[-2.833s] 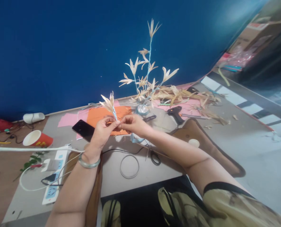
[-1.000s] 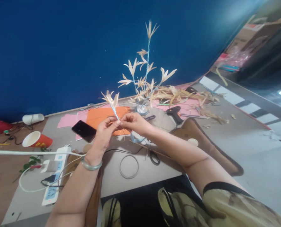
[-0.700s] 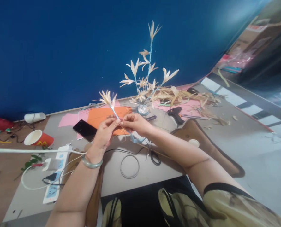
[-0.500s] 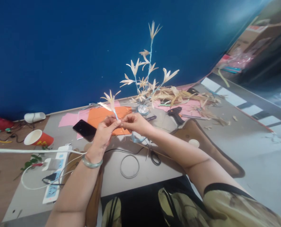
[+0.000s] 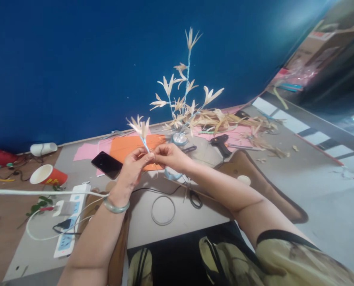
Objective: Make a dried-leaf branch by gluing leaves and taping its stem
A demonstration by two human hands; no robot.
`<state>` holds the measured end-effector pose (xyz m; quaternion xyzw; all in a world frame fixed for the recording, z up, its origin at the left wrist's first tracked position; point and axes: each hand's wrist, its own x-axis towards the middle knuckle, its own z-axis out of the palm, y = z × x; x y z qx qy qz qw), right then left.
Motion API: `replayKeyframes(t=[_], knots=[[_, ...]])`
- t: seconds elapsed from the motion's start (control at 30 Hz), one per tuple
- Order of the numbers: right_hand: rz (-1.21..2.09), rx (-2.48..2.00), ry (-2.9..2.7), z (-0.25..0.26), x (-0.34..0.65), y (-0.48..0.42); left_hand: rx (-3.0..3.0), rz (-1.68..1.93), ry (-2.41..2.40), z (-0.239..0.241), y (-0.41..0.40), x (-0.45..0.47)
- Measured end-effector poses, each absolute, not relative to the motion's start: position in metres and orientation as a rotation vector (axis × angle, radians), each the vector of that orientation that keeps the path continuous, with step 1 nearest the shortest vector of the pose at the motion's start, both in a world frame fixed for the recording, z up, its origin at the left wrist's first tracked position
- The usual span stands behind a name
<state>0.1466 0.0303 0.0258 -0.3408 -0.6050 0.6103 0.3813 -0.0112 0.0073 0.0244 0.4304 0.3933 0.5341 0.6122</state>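
Note:
A small flower of pale dried husk petals stands on a stem wrapped in light blue tape, held upright over the table. My left hand pinches this stem low down between thumb and fingers. Right beside it, my right hand has its thumb and fingertips closed at the same stem; what exactly lies between them is hidden. A roll of light blue tape sits just under my right hand. Behind, a taller branch with several matching husk flowers rises from a round silvery base.
A phone lies left on orange paper. Dried husks and a glue gun are at the back right. Black-handled scissors and a wire ring lie in front. A power strip and paper cup stand left.
The husk flower in my hands has turned, so its petals now point more upward and look closer together. Both hands stay nearly in place, still closed at the stem.

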Motion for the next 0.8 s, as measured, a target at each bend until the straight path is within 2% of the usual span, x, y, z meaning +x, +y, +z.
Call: replayKeyframes(t=[0.17,0.33,0.6,0.8], knots=[[1.676,-0.789,-1.43,0.0286,0.1471,0.0337,1.059,1.117,0.823,0.0233,0.0112,-0.0158],[1.739,-0.784,-1.372,0.0283,0.1467,0.033,1.092,1.239,0.841,0.0199,0.0136,-0.0171],[1.495,-0.943,-1.56,0.0265,0.1474,0.0329,1.169,1.331,0.991,0.0176,0.0138,-0.0172],[1.442,-0.983,-1.605,0.0284,0.147,0.0304,1.24,1.352,1.176,0.0238,0.0107,-0.0168]])
